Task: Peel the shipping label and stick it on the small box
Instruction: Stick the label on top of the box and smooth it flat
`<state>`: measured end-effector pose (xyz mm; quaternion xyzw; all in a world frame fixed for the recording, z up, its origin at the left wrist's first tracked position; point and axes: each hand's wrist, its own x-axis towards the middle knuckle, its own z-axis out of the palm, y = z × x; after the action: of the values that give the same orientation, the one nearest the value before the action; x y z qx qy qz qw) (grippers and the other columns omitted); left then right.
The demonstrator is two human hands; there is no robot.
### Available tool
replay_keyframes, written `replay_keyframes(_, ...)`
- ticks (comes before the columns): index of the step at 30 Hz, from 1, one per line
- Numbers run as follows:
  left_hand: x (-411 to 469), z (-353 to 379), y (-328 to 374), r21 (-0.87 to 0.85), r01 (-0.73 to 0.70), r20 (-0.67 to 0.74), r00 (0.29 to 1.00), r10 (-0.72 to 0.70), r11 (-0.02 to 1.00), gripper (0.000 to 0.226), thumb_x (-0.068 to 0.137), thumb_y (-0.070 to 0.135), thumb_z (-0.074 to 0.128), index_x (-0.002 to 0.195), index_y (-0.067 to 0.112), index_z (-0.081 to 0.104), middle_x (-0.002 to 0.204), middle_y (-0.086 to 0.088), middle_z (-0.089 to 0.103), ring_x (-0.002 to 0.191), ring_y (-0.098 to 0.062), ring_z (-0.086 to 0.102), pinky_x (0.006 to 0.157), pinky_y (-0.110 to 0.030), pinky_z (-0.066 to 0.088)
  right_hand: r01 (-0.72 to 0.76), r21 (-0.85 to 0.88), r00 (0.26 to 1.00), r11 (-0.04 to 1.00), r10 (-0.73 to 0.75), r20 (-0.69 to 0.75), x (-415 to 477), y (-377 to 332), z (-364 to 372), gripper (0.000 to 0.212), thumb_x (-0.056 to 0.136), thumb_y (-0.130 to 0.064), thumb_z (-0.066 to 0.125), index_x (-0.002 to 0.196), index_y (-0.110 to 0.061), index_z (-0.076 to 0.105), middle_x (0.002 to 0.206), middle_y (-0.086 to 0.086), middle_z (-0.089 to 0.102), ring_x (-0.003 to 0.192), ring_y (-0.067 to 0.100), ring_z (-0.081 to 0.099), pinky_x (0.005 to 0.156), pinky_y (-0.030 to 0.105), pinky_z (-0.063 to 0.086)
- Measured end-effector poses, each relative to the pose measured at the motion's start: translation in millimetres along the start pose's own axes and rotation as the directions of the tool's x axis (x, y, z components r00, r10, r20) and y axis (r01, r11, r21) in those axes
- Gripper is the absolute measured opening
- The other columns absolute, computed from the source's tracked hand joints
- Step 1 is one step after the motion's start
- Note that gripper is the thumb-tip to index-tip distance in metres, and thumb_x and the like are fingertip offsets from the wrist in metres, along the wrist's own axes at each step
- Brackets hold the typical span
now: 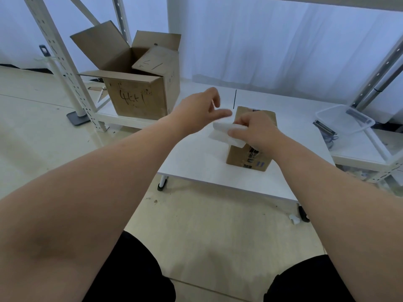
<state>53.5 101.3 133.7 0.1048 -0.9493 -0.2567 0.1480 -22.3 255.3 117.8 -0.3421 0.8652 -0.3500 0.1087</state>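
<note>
From the head camera, the small box (250,138) stands near the middle of the white table (196,162), closer to its near edge than to its far one, with its long axis running from near to far and slightly leftward. The right hand (257,129) rests over the box's top and pinches one end of the shipping label (224,132), a white sheet that juts out leftward past the box's left edge, partly curled, so its long axis lies roughly across the box rather than along it. The left hand (200,112) hovers just left of the label's free end, fingers loosely spread and grasping nothing; it looks like the nearer hand to take that loose end, whether to draw the backing off or to smooth the sheet down. The coming move seems to turn on this: the label's free part lies to the left of the right hand's pinch, above bare table and not over cardboard. Whether the backing is already off cannot be told, as the sheet is plain white and blurred. The right hand hides most of the box top. An open carton (139,83) sits beyond the table's far left corner.
</note>
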Motion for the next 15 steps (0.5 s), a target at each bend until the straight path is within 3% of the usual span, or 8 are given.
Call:
replay_keyframes(2, 0.6, -0.5, -3.6, -0.041, 0.142, 0.0, 0.99, -0.142, 0.989, 0.055, 0.082, 0.061, 0.056, 0.107, 0.012, 0.052, 0.095, -0.001, 0.058, 0.085, -0.018, 0.054, 0.071, -0.027, 0.043, -0.026, 0.192, 0.998, 0.981, 0.035, -0.047, -1.8, 0.0, -0.7, 0.007, 0.086, -0.022, 0.064, 0.081, -0.02, 0.061, 0.08, -0.005, 0.057, 0.074, 0.013, 0.054, 0.063, 0.025, 0.043)
replay_keyframes(4, -0.7, -0.6, -7.2, -0.071, 0.274, 0.105, 0.958, -0.266, 0.959, 0.062, 0.077, 0.069, 0.055, 0.103, 0.012, 0.057, 0.093, -0.003, 0.057, 0.083, -0.019, 0.053, 0.073, -0.03, 0.042, -0.025, 0.335, 0.991, 0.942, 0.067, -0.114, -1.3, -0.7, -2.3, 0.008, 0.085, -0.022, 0.065, 0.079, -0.021, 0.06, 0.082, -0.003, 0.059, 0.076, 0.015, 0.056, 0.067, 0.028, 0.047)
replay_keyframes(7, -3.6, -1.7, -10.3, -0.202, 0.378, 0.249, 0.912, -0.326, 0.903, 0.059, 0.077, 0.064, 0.06, 0.108, 0.014, 0.061, 0.098, 0.0, 0.059, 0.091, -0.017, 0.054, 0.079, -0.03, 0.042, 0.004, 0.461, 0.985, 0.887, 0.076, -0.156, 0.1, -3.3, -2.8, 0.009, 0.085, -0.019, 0.067, 0.079, -0.023, 0.06, 0.082, -0.004, 0.06, 0.076, 0.014, 0.056, 0.064, 0.023, 0.045)
replay_keyframes(12, -1.6, -5.0, -5.9, -0.479, 0.291, 0.165, 0.956, -0.241, 0.828, 0.023, 0.083, 0.032, 0.069, 0.091, 0.01, 0.064, 0.081, 0.0, 0.054, 0.076, -0.012, 0.048, 0.07, -0.022, 0.038, 0.016, 0.521, 0.993, 0.853, 0.047, -0.107, 0.2, -6.5, 0.1, 0.014, 0.083, -0.011, 0.069, 0.077, -0.021, 0.061, 0.08, -0.003, 0.061, 0.074, 0.011, 0.055, 0.065, 0.021, 0.046)
replay_keyframes(15, -1.9, -3.9, -3.5, -0.478, 0.213, 0.103, 0.977, -0.186, 0.852, 0.018, 0.084, 0.022, 0.069, 0.091, 0.006, 0.066, 0.076, -0.002, 0.053, 0.071, -0.014, 0.046, 0.065, -0.024, 0.037, 0.018, 0.471, 0.995, 0.882, 0.032, -0.097, -2.1, -8.8, 0.7, 0.011, 0.081, -0.004, 0.069, 0.085, -0.013, 0.063, 0.085, 0.001, 0.062, 0.071, 0.008, 0.056, 0.06, 0.012, 0.048)
